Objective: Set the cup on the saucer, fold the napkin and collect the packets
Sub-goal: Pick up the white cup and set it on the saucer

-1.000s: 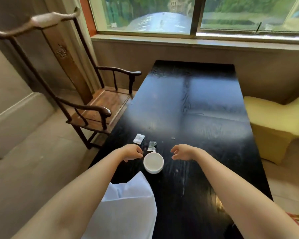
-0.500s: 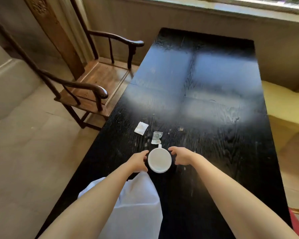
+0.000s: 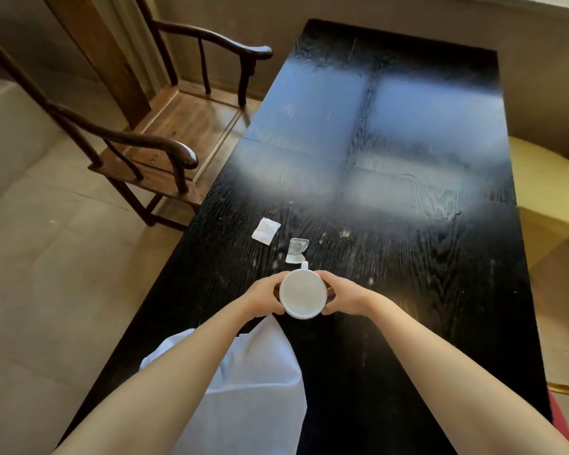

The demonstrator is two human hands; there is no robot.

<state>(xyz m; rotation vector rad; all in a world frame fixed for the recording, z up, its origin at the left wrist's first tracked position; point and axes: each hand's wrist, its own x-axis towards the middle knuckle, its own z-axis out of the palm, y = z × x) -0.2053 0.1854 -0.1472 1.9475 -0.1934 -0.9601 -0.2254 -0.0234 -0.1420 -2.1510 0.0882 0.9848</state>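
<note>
A white cup (image 3: 303, 293) stands upright on the black table (image 3: 408, 274), its handle pointing away from me. My left hand (image 3: 264, 294) wraps its left side and my right hand (image 3: 341, 294) wraps its right side. A white napkin (image 3: 243, 389) lies spread under my left forearm, at the near left of the table. A white packet (image 3: 265, 230) lies flat beyond the cup to the left. A clear, crumpled packet (image 3: 297, 250) lies just past the cup's handle. No saucer is in view.
A dark wooden armchair (image 3: 165, 133) stands close to the table's left edge. A yellow upholstered seat (image 3: 552, 192) is beside the right edge. The floor is beige tile. A wall runs behind the far end of the table.
Both hands have closed in from either side and now hold the cup. My head has tilted down, so the window has left the view.
</note>
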